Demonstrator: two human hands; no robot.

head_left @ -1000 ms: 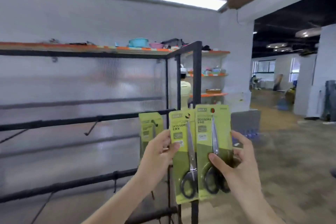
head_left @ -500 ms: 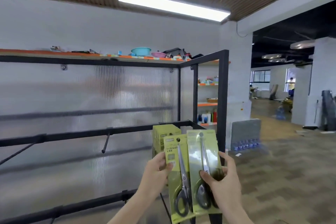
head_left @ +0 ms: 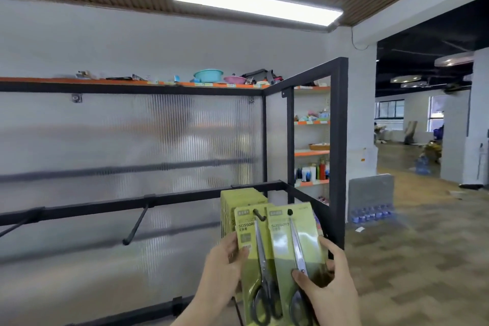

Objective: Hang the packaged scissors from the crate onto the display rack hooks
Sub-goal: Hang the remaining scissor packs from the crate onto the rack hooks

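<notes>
Two green scissors packs are side by side in front of the black display rack (head_left: 340,140). My left hand (head_left: 225,270) pinches the left pack (head_left: 251,251) by its left edge; a black hook tip (head_left: 260,216) pokes through its hang hole. My right hand (head_left: 325,288) grips the right pack (head_left: 296,241) low, thumb on the front, fingers at its right edge. Behind them a row of several hung packs (head_left: 238,201) sits on the same hook. A bare hook (head_left: 135,227) juts from the rail (head_left: 105,206) further left. The crate is out of sight.
A ribbed translucent panel (head_left: 172,145) backs the rack. An orange shelf (head_left: 132,82) on top carries basins and small items. Stocked shelves (head_left: 312,153) stand behind the rack's right end. A grey panel (head_left: 370,193) and water bottles lie on the floor at right.
The view has tilted up and right, so both packs sit lower in frame. The left pack's hang hole has come onto the hook tip. Both hands keep their hold.
</notes>
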